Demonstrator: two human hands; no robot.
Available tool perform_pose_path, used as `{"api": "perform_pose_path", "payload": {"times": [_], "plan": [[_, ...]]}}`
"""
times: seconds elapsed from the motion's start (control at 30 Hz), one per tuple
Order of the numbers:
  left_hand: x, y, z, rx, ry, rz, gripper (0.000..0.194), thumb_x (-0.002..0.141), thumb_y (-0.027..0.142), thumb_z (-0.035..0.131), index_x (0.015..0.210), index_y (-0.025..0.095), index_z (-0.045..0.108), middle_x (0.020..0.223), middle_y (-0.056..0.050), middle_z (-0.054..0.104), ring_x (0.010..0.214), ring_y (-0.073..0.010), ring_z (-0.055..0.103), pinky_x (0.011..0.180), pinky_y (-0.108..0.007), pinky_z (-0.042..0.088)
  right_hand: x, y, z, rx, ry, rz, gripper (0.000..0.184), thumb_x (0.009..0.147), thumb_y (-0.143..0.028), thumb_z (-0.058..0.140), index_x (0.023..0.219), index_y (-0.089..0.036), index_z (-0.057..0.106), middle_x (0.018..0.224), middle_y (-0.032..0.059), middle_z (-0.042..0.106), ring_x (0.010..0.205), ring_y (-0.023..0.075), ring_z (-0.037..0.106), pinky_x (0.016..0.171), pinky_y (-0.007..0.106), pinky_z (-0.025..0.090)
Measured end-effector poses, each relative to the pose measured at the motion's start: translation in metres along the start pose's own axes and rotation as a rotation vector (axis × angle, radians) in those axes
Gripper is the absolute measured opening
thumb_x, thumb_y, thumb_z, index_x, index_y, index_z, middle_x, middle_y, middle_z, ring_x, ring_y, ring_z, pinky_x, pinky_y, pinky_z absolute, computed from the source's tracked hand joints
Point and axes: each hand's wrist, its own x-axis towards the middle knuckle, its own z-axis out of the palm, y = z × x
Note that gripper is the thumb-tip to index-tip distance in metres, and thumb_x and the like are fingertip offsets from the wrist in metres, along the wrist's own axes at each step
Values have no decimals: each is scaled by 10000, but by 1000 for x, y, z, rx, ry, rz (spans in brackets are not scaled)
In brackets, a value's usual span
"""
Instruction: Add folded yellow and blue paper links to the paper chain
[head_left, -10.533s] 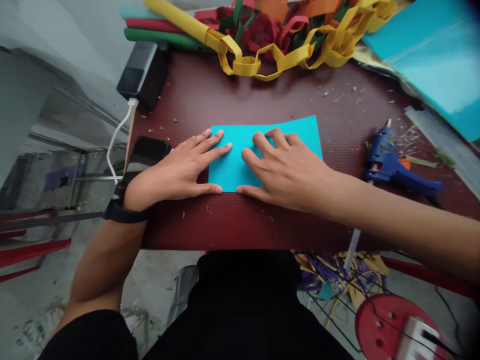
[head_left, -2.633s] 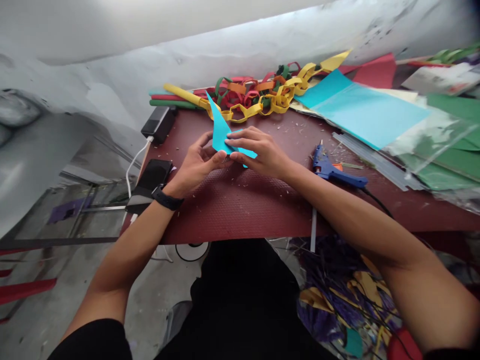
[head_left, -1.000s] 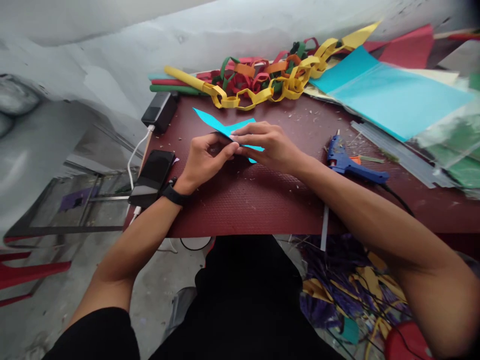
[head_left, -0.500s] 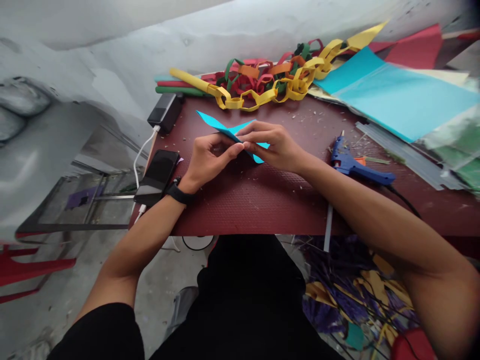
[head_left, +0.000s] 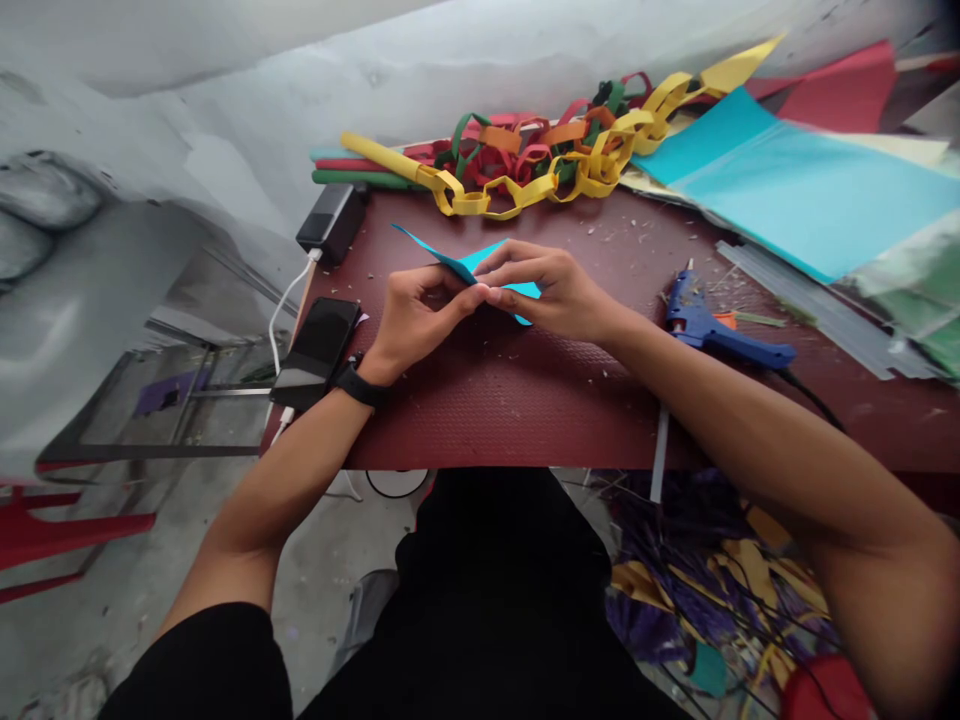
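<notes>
The blue paper (head_left: 480, 257) has gone from lying flat under both palms, some ten seconds ago, to being bent and held up between the hands over the middle of the bench (head_left: 442, 430); whether its lower corner touches the surface cannot be told. In the last second its left flap has tipped further over and now shows almost edge-on. The left hand (head_left: 412, 315) and the right hand (head_left: 566, 292) have drawn together, fingers clamped on the paper from either side, with the tips meeting or nearly so at its near edge. That likely means the work has passed from pressing the paper down to fine pinching along one edge, where small slips would shift the bend. The chain (head_left: 469, 204) behind, the glue gun (head_left: 701, 328) to the right and the phone (head_left: 322, 335) to the left all stay as they lay, untouched.
</notes>
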Motion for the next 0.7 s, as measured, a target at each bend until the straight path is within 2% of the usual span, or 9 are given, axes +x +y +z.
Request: {"api": "perform_pose_path", "payload": {"times": [0.13,0.47,0.57,0.7], "plan": [[0,1,0,-3,6,3,589,987,753,868,777,206,820,718,-37,791,622,-141,676,578,-293,483,0,-3,-1,26,-10,54,354,1079,-615,834,1178,-293,944,1223,89,846,1061,210,781,1022,398,647],[-1,-3,1,9,7,14,600,944,768,903,760,205,808,677,-28,767,571,-128,624,527,-284,441,1,-10,1,110,-7,100,323,1037,-599,892,1136,-299,959,1161,80,837,1034,198,774,973,369,632],[-2,-7,1,-20,-4,14,576,944,749,914,798,201,811,703,-25,779,575,-127,659,532,-270,481,2,-9,0,104,-14,99,323,1045,-597,881,1121,-290,945,1152,82,829,1019,199,762,942,367,619],[-3,-9,0,-51,-21,37,509,1030,673,839,833,205,810,759,-26,815,636,-144,747,577,-257,586,3,-8,1,17,-11,61,431,1065,-681,815,994,-258,866,1038,59,781,894,190,683,889,384,580]]}}
